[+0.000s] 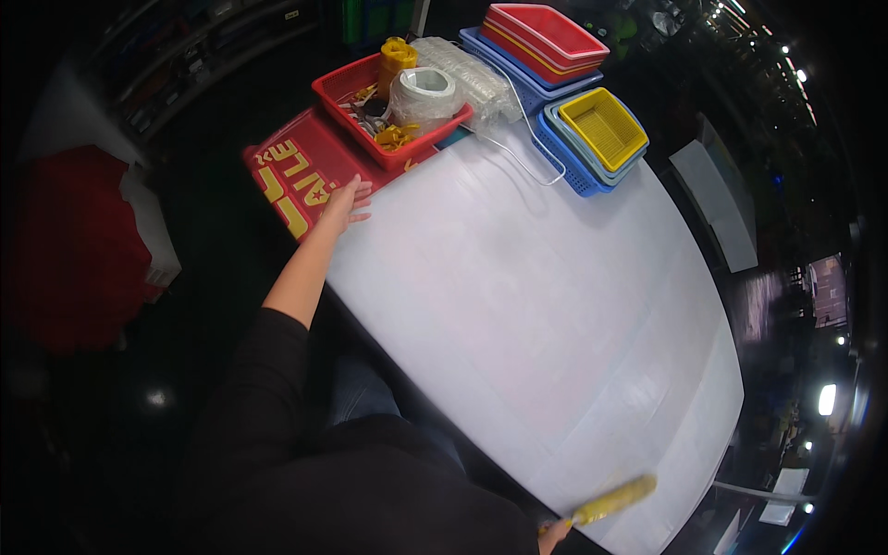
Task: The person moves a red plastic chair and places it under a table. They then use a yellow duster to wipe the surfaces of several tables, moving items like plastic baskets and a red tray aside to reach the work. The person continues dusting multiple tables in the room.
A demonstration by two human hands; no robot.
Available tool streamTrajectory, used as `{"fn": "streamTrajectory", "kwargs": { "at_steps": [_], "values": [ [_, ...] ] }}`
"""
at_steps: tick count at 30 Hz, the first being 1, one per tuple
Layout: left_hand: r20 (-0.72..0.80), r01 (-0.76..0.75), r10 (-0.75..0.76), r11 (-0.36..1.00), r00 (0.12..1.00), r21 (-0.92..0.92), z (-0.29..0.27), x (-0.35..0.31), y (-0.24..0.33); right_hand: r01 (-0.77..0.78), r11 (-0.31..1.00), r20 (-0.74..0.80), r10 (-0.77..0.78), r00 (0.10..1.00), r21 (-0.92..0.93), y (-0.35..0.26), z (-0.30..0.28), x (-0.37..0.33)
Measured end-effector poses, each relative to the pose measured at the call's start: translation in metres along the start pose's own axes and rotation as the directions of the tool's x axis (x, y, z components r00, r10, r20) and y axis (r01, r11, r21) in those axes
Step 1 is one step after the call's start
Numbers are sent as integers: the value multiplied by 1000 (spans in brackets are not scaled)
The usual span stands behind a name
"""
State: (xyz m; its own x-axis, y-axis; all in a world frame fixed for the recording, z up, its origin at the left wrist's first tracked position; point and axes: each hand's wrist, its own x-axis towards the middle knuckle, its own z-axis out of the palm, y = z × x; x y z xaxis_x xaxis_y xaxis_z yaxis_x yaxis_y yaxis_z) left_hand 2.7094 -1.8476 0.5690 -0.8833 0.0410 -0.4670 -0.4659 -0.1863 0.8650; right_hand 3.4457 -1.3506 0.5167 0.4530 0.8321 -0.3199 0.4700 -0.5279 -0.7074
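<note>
While my right hand (555, 534), its grip closed around a yellow roller (614, 500), holds it over the white counter's (555, 314) near corner, my left hand (345, 205) lies spread on a red sign (301, 176) at its far-left edge.

Left hand (344, 205): fingers spread flat on a red sign with yellow lettering (294, 178) at the white worktop's (536, 305) far corner.
Right hand (553, 534): grips a blurred yellow roller (613, 500) at the near edge.
Behind: red plastic basket of tape rolls (388, 102); stacked blue, red and yellow baskets (564, 83).
</note>
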Motion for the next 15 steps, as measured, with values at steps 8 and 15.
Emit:
{"fn": "streamTrajectory", "kwargs": {
  "at_steps": [8, 15],
  "values": [
    [17, 257, -261, 935, 965, -246, -20, 185, 105, -134, 988, -452, 88, 888, -72, 15, -33, -137],
    [-1, 311, -330, 891, 944, -332, -32, 227, 68, -36, 999, -521, 33, 853, 3, -17, -9, -225]
  ]
}}
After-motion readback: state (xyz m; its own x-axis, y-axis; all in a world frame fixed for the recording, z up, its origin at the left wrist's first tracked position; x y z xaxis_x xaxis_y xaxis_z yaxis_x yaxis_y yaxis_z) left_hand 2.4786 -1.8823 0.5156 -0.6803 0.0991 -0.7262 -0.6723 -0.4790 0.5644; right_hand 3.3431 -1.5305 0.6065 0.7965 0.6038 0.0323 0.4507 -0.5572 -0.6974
